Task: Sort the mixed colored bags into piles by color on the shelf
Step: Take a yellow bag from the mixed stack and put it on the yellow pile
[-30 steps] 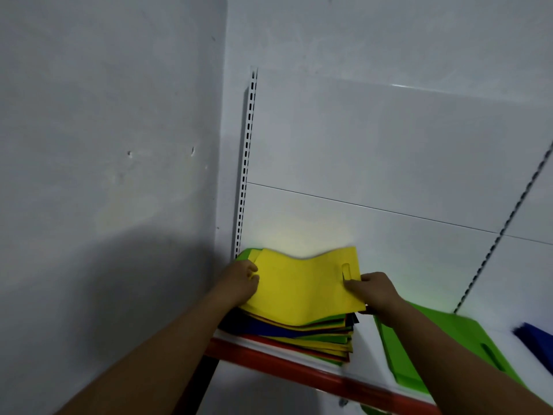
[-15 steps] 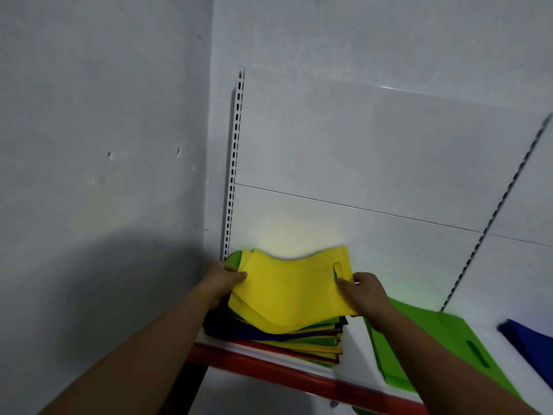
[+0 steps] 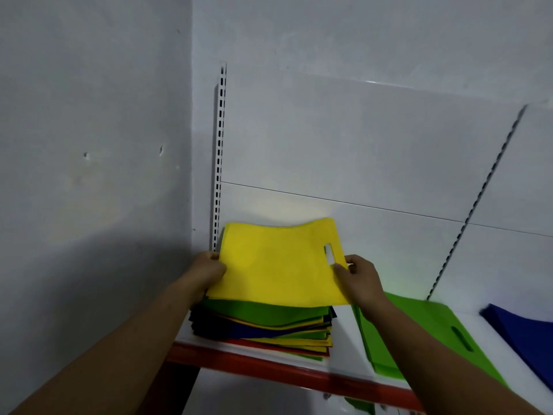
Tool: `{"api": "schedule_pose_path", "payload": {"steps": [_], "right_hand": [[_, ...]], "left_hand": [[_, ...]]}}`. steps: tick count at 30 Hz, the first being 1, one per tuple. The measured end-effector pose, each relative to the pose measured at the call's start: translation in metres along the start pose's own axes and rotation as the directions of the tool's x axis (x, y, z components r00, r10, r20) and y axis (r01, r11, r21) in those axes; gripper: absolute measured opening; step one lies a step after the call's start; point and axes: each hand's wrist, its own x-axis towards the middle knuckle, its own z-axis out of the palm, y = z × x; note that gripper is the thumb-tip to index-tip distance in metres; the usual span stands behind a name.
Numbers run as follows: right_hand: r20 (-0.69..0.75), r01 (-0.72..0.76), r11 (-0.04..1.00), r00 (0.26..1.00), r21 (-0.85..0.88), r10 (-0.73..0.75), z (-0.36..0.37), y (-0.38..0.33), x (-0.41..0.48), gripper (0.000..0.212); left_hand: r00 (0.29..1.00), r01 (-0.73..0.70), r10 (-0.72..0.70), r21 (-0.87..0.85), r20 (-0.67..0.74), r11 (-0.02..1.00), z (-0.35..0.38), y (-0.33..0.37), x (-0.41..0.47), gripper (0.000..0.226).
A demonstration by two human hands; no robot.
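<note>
Holding a yellow bag (image 3: 275, 265) over the mixed stack (image 3: 263, 327), the left hand (image 3: 206, 271) grips its left edge with curled fingers, and the right hand (image 3: 359, 277) pinches its right edge just below the cut-out handle. The stack shows green on top, with yellow, blue, red and dark layers beneath. It sits at the left end of the white shelf (image 3: 344, 348), by the wall corner. To its right lie a green bag (image 3: 425, 333) and, further right, a blue bag (image 3: 526, 333).

Bright yellow flat fabric bag (image 3: 278, 268) on top, mixed stack of flat bags (image 3: 263, 327) in green, navy, yellow, red, lime green flat bag (image 3: 425, 333), blue flat bag (image 3: 526, 333), white shelf with orange-red front edge (image 3: 269, 366), pale grey wall (image 3: 89, 130)
</note>
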Motion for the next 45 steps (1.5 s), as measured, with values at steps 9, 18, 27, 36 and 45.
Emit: {"api": "schedule_pose_path", "payload": {"steps": [9, 18, 27, 36, 45], "right_hand": [[-0.135, 0.015, 1.000, 0.991, -0.004, -0.016, -0.050, 0.009, -0.008, 0.018], [-0.402, -0.119, 0.992, 0.911, -0.038, 0.094, -0.224, 0.078, -0.069, 0.022], [-0.658, -0.339, 0.941, 0.706, 0.010, 0.262, -0.460, 0.197, -0.203, 0.019], [-0.837, -0.458, 0.885, 0.451, 0.081, 0.309, -0.643, 0.255, -0.332, 0.019], [-0.915, -0.546, 0.834, 0.287, 0.086, 0.283, -0.769, 0.324, -0.371, 0.021]], "left_hand": [[0.929, -0.315, 0.338, 0.160, -0.147, 0.935, 0.050, 0.045, -0.009, 0.048], [0.845, -0.533, 0.535, 0.104, 0.008, 0.840, 0.231, 0.119, -0.050, 0.034], [0.654, -0.733, 0.681, 0.052, 0.329, 0.679, 0.504, 0.186, -0.188, 0.028], [0.491, -0.726, 0.681, -0.178, 0.543, 0.665, 0.719, 0.236, -0.339, 0.030], [0.340, -0.700, 0.678, -0.306, 0.651, 0.645, 0.898, 0.277, -0.413, 0.031]]}}
